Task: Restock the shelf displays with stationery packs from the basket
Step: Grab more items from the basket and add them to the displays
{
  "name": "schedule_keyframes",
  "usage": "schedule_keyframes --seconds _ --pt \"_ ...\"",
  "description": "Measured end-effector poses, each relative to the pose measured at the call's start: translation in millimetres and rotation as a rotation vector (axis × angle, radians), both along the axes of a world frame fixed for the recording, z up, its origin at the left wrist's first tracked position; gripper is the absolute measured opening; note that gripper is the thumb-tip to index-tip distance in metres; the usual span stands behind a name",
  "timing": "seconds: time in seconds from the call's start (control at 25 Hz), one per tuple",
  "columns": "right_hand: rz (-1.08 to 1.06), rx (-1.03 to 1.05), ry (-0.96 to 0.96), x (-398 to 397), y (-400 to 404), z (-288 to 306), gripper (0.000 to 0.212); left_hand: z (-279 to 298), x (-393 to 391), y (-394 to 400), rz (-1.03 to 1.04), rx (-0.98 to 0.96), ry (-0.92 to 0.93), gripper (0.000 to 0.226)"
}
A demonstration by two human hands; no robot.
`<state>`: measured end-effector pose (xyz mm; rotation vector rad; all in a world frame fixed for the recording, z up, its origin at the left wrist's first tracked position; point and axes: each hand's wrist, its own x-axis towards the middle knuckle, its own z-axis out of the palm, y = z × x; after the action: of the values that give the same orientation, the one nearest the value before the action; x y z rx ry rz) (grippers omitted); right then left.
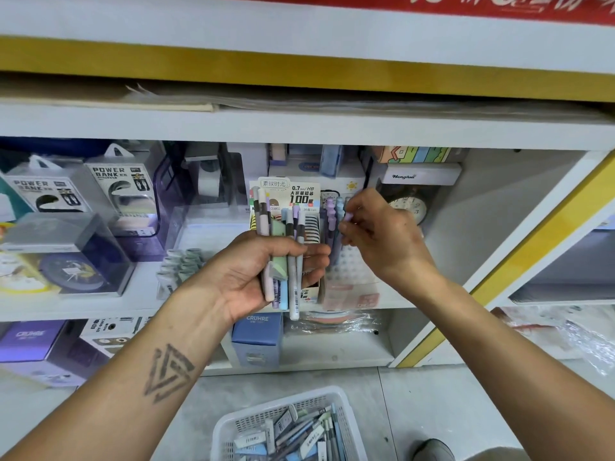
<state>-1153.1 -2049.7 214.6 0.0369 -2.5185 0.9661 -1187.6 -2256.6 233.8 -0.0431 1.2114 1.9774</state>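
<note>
My left hand (256,274) grips a bundle of several pastel pens and lead packs (283,254) upright in front of the middle shelf. Its fingers curl round the bundle from the right. My right hand (376,234) pinches the purple top of a pen (347,217) standing in the display box (332,234), which holds more purple and blue pens. A card reading 0.7 mm HB (301,194) stands at the back of the display. On the floor below sits a white basket (346,417) with several more stationery packs.
Power bank boxes (119,184) and clear cases fill the shelf's left side. A clock (411,207) and a white Henghua box (419,174) stand right of the display. A blue Cruhre box (258,337) sits on the lower shelf. A shoe (434,449) shows beside the basket.
</note>
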Motion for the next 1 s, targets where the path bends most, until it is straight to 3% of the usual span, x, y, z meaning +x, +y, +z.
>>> schedule_keyframes --seconds 0.2,0.4,0.48,0.56,0.64,0.72,0.88,1.0 --pt "0.115 -0.038 0.000 1.8 -1.6 -1.0 0.024 -1.6 0.2 0.8 0.004 -0.031 -0.005 0.033" --pt "0.101 0.178 0.067 1.7 -3.5 -2.8 0.006 -4.2 -0.7 1.5 -0.010 -0.034 -0.012 0.023" --pt "0.073 0.277 0.094 1.5 -3.9 0.1 0.011 -5.0 0.1 1.9 -0.034 -0.042 0.020 0.020" --pt "0.025 0.116 0.086 0.6 -6.7 6.7 0.015 -5.6 1.1 3.7 -0.052 -0.041 0.043 0.020" --pt "0.042 -0.271 -0.073 0.2 -10.1 14.1 0.016 -5.5 2.6 6.0 -0.062 -0.032 0.049 0.021" --pt "0.108 -0.522 -0.195 1.5 -13.2 18.4 0.016 -4.4 4.0 7.1 -0.079 -0.008 0.047 0.023" --pt "-0.016 -0.735 -0.038 2.1 2.8 31.1 0.008 -2.8 3.4 7.3 -0.074 0.029 0.012 0.029" --pt "-0.174 -0.598 0.096 2.6 26.5 38.0 0.013 -1.9 3.5 7.8 -0.065 0.063 0.008 0.024"
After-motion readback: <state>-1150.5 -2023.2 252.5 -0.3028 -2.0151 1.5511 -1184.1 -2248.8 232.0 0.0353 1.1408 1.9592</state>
